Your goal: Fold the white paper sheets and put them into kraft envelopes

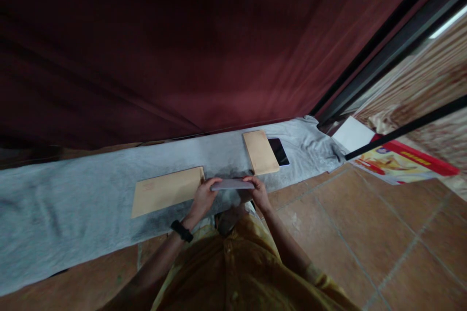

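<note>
A flat, pale grey folded paper (232, 184) is held level between both hands, close in front of the body. My left hand (205, 199), with a black watch on the wrist, pinches its left end. At the right end, the thumb and fingers of my right hand (260, 193) grip it. Just left of my left hand lies a long tan envelope (168, 191) with faint print at one corner. Beyond my right hand is a stack of smaller tan envelopes (260, 152), partly over a dark-screened tablet or phone (278, 151).
A grey cloth (83, 204) covers the long, narrow bench. Behind it hangs a dark red curtain (219, 58). Black metal bars (379, 53) stand at the right, near a white sheet (353, 134) and a colourful printed packet (397, 163). Brown floor tiles (357, 223) lie below.
</note>
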Demonstrator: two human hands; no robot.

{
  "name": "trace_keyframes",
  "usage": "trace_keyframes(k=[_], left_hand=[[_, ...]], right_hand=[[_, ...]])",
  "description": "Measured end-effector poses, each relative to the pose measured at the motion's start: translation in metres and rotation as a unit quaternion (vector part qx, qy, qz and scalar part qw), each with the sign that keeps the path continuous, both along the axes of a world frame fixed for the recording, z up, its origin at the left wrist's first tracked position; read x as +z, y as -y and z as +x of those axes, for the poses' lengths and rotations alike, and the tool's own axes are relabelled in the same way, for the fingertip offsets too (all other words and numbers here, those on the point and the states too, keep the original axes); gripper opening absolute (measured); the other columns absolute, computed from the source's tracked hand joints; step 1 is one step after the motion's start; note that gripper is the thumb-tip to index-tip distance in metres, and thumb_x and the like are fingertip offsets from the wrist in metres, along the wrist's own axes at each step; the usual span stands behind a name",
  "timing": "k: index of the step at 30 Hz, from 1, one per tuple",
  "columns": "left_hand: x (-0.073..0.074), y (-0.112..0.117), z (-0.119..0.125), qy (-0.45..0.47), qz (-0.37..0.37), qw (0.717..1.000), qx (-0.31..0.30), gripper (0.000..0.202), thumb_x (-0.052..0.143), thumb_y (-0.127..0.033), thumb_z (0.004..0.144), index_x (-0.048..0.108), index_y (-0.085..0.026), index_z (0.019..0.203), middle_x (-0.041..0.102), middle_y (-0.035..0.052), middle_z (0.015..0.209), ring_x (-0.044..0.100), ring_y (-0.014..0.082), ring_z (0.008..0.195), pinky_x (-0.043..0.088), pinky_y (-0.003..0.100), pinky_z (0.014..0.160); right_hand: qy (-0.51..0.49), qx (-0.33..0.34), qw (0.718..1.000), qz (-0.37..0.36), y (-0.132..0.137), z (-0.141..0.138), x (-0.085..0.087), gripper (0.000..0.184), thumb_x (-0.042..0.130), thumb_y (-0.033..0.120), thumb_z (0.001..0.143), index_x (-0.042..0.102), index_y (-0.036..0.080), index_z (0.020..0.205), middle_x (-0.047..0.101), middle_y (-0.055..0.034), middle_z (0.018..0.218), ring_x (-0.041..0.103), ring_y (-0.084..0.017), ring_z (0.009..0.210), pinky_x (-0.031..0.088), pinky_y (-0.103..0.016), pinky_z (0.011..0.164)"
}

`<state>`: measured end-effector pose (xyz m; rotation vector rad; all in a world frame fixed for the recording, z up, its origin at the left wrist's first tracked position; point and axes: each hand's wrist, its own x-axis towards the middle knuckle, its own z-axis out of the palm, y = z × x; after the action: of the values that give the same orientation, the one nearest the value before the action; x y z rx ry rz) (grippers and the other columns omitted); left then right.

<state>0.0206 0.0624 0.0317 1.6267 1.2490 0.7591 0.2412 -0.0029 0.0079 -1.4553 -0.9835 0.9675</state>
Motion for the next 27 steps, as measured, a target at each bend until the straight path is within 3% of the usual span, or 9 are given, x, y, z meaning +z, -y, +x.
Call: trace_keyframes(k=[3,6,8,10,13,15,17,21,27], left_hand=[[-0.001,-0.004,0.000,-0.007,-0.003,1.000,0.019,0.022,0.064,-0.034,0.080,0.075,-0.024,0.096,0.077,0.0065,0.094,0.070,0.0257,0.090,0.054,0.039,0.087],[-0.002,-0.009,-0.001,0.009,-0.012,1.000,0.027,0.033,0.064,-0.039,0.081,0.072,-0.020,0.107,0.076,0.0076,0.092,0.069,0.0250,0.085,0.055,0.038,0.082],[-0.002,-0.012,-0.007,0.024,-0.002,0.999,0.039,0.050,0.063,-0.041,0.083,0.064,-0.019,0.128,0.075,0.0088,0.105,0.069,0.0245,0.095,0.055,0.039,0.087],[-0.001,-0.013,-0.020,-0.001,0.044,0.998,0.047,0.071,0.065,-0.042,0.084,0.046,-0.021,0.149,0.067,0.0125,0.129,0.064,0.0261,0.117,0.050,0.042,0.100],[0.003,-0.015,-0.055,-0.159,0.116,0.980,0.012,0.103,0.077,-0.045,0.074,0.026,-0.022,0.160,0.038,0.0189,0.160,0.034,0.0354,0.149,0.030,0.053,0.119],[0.005,-0.018,-0.082,-0.284,0.112,0.952,-0.032,0.115,0.082,-0.046,0.067,0.022,-0.023,0.162,0.021,0.0213,0.168,0.017,0.0424,0.155,0.018,0.062,0.121],[0.005,-0.022,-0.105,-0.372,0.092,0.921,-0.075,0.120,0.084,-0.048,0.065,0.018,-0.025,0.163,0.014,0.0222,0.169,0.011,0.0450,0.155,0.012,0.066,0.119],[0.002,-0.032,-0.130,-0.444,0.066,0.884,-0.133,0.123,0.081,-0.049,0.065,0.013,-0.025,0.164,0.018,0.0223,0.168,0.014,0.0421,0.156,0.011,0.066,0.120],[0.003,-0.049,-0.137,-0.474,0.077,0.858,-0.183,0.128,0.084,-0.055,0.059,0.016,-0.026,0.163,0.022,0.0212,0.167,0.018,0.0401,0.155,0.011,0.063,0.121]], right_hand=[[0.001,-0.001,1.000,-0.006,-0.003,0.001,0.004,0.022,0.061,0.035,0.079,0.072,0.022,0.093,0.074,-0.0041,0.093,0.066,-0.024,0.092,0.050,-0.037,0.090],[-0.013,0.007,1.000,-0.007,-0.007,0.000,0.008,0.025,0.062,0.041,0.082,0.072,0.021,0.092,0.072,-0.0026,0.085,0.064,-0.022,0.083,0.051,-0.033,0.079],[-0.027,-0.002,1.000,-0.013,-0.009,0.000,0.006,0.025,0.063,0.043,0.081,0.071,0.020,0.088,0.070,-0.0013,0.079,0.061,-0.020,0.077,0.051,-0.030,0.073],[-0.039,-0.020,0.999,-0.025,-0.010,0.001,0.000,0.028,0.065,0.045,0.078,0.070,0.020,0.087,0.069,-0.0007,0.077,0.059,-0.018,0.074,0.050,-0.029,0.071],[-0.049,-0.051,0.997,-0.045,-0.008,0.003,-0.014,0.033,0.068,0.049,0.073,0.070,0.019,0.087,0.069,-0.0005,0.077,0.059,-0.018,0.073,0.050,-0.029,0.071],[-0.060,-0.061,0.995,-0.055,-0.006,0.005,-0.022,0.036,0.070,0.050,0.069,0.069,0.018,0.085,0.068,-0.0008,0.076,0.059,-0.018,0.071,0.050,-0.030,0.069],[-0.078,-0.063,0.993,-0.067,-0.005,0.005,-0.028,0.038,0.071,0.053,0.067,0.068,0.018,0.082,0.067,-0.0009,0.073,0.058,-0.017,0.068,0.050,-0.030,0.067],[-0.097,-0.064,0.990,-0.074,-0.007,0.000,-0.032,0.041,0.074,0.055,0.064,0.068,0.018,0.081,0.068,-0.0018,0.072,0.060,-0.018,0.067,0.052,-0.031,0.066],[-0.115,-0.051,0.989,-0.078,-0.011,-0.004,-0.030,0.048,0.077,0.056,0.060,0.070,0.017,0.087,0.073,-0.0048,0.079,0.065,-0.021,0.072,0.055,-0.033,0.068]])
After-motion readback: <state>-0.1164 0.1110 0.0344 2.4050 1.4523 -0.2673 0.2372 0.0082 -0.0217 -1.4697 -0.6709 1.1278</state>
